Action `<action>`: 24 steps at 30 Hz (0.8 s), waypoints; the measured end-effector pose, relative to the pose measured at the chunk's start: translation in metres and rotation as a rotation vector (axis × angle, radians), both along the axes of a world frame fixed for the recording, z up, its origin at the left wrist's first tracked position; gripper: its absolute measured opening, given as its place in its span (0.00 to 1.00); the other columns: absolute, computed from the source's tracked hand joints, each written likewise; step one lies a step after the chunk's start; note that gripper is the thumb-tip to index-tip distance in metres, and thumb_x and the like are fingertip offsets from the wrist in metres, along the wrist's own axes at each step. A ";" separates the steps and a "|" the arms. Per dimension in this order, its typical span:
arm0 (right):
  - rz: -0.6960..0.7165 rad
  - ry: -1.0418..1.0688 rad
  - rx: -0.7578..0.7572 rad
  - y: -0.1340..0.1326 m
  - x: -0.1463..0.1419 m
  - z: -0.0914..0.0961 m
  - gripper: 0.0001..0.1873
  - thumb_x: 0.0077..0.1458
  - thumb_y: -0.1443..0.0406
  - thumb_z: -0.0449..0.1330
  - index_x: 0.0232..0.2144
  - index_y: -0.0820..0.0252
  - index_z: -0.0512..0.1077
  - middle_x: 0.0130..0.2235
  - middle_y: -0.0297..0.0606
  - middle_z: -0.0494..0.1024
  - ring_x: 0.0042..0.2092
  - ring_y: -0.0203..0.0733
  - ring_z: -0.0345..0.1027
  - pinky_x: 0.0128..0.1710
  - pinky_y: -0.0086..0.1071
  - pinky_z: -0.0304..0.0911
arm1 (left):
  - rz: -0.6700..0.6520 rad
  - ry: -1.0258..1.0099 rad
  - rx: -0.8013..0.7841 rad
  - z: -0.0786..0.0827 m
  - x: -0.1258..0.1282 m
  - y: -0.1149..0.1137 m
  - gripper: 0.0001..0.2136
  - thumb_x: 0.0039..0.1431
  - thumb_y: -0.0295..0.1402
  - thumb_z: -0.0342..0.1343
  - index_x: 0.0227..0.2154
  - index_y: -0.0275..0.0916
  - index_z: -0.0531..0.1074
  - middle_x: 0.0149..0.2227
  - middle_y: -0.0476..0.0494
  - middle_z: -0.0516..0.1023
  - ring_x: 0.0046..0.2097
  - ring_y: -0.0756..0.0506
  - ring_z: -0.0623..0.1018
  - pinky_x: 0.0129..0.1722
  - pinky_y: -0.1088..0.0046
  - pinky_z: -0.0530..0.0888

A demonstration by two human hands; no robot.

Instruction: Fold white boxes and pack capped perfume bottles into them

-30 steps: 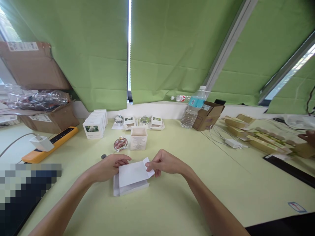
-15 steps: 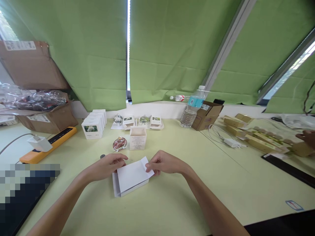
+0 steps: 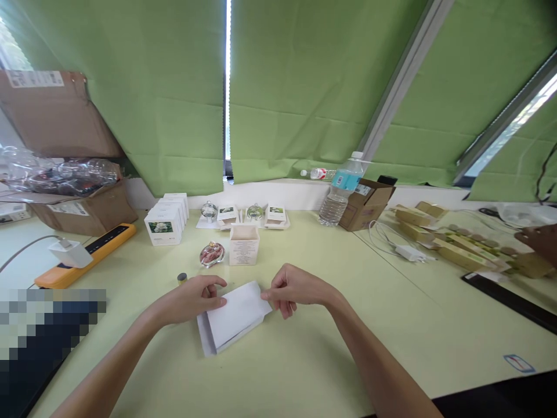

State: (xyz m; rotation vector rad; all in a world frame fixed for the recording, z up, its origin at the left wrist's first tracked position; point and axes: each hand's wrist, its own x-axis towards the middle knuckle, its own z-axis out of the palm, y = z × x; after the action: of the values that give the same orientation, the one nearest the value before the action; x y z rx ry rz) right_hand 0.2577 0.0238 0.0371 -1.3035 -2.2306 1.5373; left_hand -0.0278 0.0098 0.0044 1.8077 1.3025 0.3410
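A piece of white folded cardboard point(image 3: 237, 310), with raised side flaps, lies at a slant on the table in front of me. My left hand point(image 3: 191, 299) is on its far left corner, thumb flat on the top face and index finger bent above the back edge; the other fingers are hidden. At the right end, my right hand point(image 3: 293, 290) pinches the cardboard's edge between thumb and forefinger, its other fingers curled. Just beyond my left hand stands a small dark cap point(image 3: 182, 278). Farther back are a pink perfume bottle point(image 3: 212, 254) and an upright open white box point(image 3: 244, 247).
White flower-printed boxes point(image 3: 164, 223) stand in a row at back left, near an orange power strip point(image 3: 111, 238). Small glass bottles and trays point(image 3: 275, 216) line the back. A water bottle point(image 3: 342, 191) leans by a brown carton point(image 3: 368, 203). Another person's hand point(image 3: 539, 241) is at far right.
My left thumb has come onto the cardboard's top face. The right fingers have loosened and shifted slightly right. The cardboard has turned a little, and more of the small cap shows.
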 end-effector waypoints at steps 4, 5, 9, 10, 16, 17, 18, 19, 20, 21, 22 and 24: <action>0.153 -0.083 -0.128 -0.001 -0.003 -0.005 0.23 0.49 0.48 0.59 0.24 0.65 0.75 0.25 0.40 0.78 0.26 0.36 0.71 0.27 0.27 0.66 | 0.013 -0.017 -0.076 -0.001 -0.001 -0.001 0.27 0.52 0.53 0.51 0.50 0.43 0.66 0.36 0.45 0.72 0.29 0.48 0.72 0.25 0.75 0.66; 0.183 -0.088 -0.144 -0.002 -0.005 -0.006 0.23 0.49 0.49 0.59 0.25 0.65 0.75 0.26 0.39 0.78 0.26 0.35 0.71 0.28 0.27 0.67 | 0.013 -0.024 -0.091 -0.001 -0.001 -0.002 0.27 0.52 0.53 0.50 0.50 0.43 0.65 0.35 0.46 0.72 0.26 0.49 0.72 0.24 0.75 0.66; 0.204 -0.045 -0.063 0.000 -0.009 -0.012 0.19 0.53 0.52 0.58 0.31 0.64 0.75 0.30 0.38 0.78 0.27 0.34 0.69 0.29 0.26 0.65 | 0.003 -0.067 -0.145 0.001 0.001 -0.004 0.27 0.53 0.51 0.51 0.52 0.42 0.64 0.29 0.48 0.73 0.22 0.48 0.73 0.21 0.74 0.67; 0.190 -0.029 -0.030 0.001 -0.010 -0.014 0.19 0.54 0.53 0.57 0.32 0.64 0.74 0.30 0.38 0.78 0.27 0.33 0.69 0.29 0.26 0.65 | -0.001 -0.079 -0.158 0.002 0.001 -0.005 0.27 0.53 0.51 0.51 0.53 0.42 0.63 0.27 0.48 0.73 0.21 0.47 0.73 0.21 0.74 0.68; 0.080 0.031 0.118 0.005 -0.012 -0.023 0.17 0.56 0.55 0.54 0.33 0.63 0.72 0.30 0.37 0.75 0.29 0.35 0.68 0.28 0.27 0.62 | 0.024 -0.138 -0.202 0.006 0.007 -0.010 0.34 0.54 0.49 0.51 0.61 0.46 0.48 0.25 0.50 0.74 0.22 0.45 0.76 0.20 0.73 0.70; 0.054 0.032 0.137 0.005 -0.012 -0.024 0.17 0.56 0.54 0.54 0.34 0.63 0.72 0.31 0.37 0.75 0.30 0.36 0.68 0.28 0.27 0.62 | 0.035 -0.143 -0.194 0.007 0.008 -0.011 0.36 0.54 0.48 0.52 0.62 0.47 0.44 0.25 0.50 0.74 0.22 0.45 0.76 0.20 0.73 0.71; 0.027 0.029 0.156 0.005 -0.012 -0.024 0.17 0.56 0.53 0.55 0.34 0.62 0.71 0.31 0.37 0.75 0.30 0.36 0.68 0.28 0.27 0.62 | 0.042 -0.142 -0.184 0.008 0.008 -0.011 0.38 0.54 0.47 0.52 0.63 0.48 0.41 0.26 0.51 0.74 0.22 0.45 0.76 0.21 0.73 0.71; 0.003 0.020 0.175 0.004 -0.012 -0.023 0.18 0.54 0.53 0.56 0.35 0.62 0.70 0.32 0.38 0.75 0.31 0.36 0.68 0.28 0.27 0.62 | 0.043 -0.134 -0.172 0.010 0.008 -0.012 0.38 0.53 0.47 0.53 0.63 0.49 0.40 0.27 0.51 0.74 0.22 0.46 0.76 0.21 0.73 0.71; -0.009 0.007 0.192 0.004 -0.011 -0.022 0.19 0.52 0.52 0.58 0.36 0.62 0.69 0.32 0.37 0.75 0.31 0.37 0.67 0.28 0.27 0.62 | 0.034 -0.119 -0.162 0.012 0.008 -0.012 0.38 0.53 0.47 0.53 0.63 0.50 0.41 0.28 0.51 0.75 0.22 0.47 0.75 0.21 0.73 0.71; -0.007 -0.007 0.203 0.003 -0.011 -0.019 0.20 0.49 0.51 0.61 0.37 0.61 0.68 0.33 0.37 0.75 0.32 0.37 0.67 0.29 0.27 0.62 | 0.016 -0.096 -0.152 0.014 0.008 -0.012 0.36 0.53 0.47 0.53 0.63 0.50 0.43 0.29 0.51 0.75 0.21 0.48 0.74 0.21 0.74 0.70; 0.014 -0.020 0.207 0.001 -0.011 -0.017 0.23 0.46 0.51 0.63 0.39 0.61 0.67 0.33 0.36 0.75 0.32 0.37 0.67 0.29 0.28 0.62 | -0.008 -0.067 -0.143 0.016 0.008 -0.013 0.35 0.53 0.47 0.53 0.62 0.50 0.47 0.30 0.50 0.74 0.21 0.49 0.73 0.21 0.75 0.69; 0.102 -0.035 0.177 -0.002 -0.012 -0.011 0.31 0.42 0.53 0.67 0.47 0.58 0.64 0.32 0.34 0.75 0.31 0.37 0.67 0.29 0.27 0.62 | -0.065 -0.001 -0.124 0.021 0.007 -0.015 0.36 0.49 0.47 0.56 0.61 0.50 0.52 0.31 0.50 0.74 0.22 0.50 0.72 0.19 0.77 0.66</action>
State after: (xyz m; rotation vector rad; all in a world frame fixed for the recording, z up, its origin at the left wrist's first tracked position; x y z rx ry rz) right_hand 0.2459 0.0216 0.0265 -1.1927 -2.4264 1.3206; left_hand -0.0210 -0.0048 0.0256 1.7409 1.2336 0.2203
